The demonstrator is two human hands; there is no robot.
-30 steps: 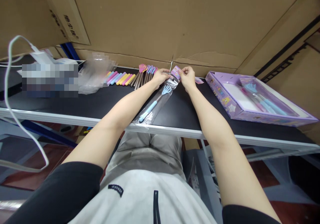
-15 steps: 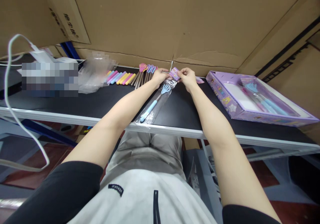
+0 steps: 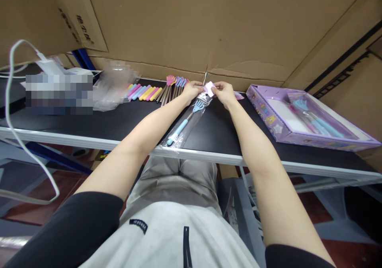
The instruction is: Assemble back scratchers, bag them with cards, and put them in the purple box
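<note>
Near the back of the table, my right hand pinches a small pink and white card between thumb and fingers. My left hand closes on the card's left edge. Just below the card lies a clear plastic bag with a light blue back scratcher in it, claw end towards my hands and handle towards the table's front edge. Beside my left hand, several back scratchers with pink and blue claws lie in a row, partly hidden by my wrist.
Coloured handles lie left of the claws, next to a pile of clear bags. A purple display box holding bagged back scratchers stands on the right. A white cable hangs at the left. Cardboard walls the back.
The card between my hands now shows a mostly white face instead of its purple printed one. My hands stay in nearly the same place, and the bagged back scratcher has hardly moved.
</note>
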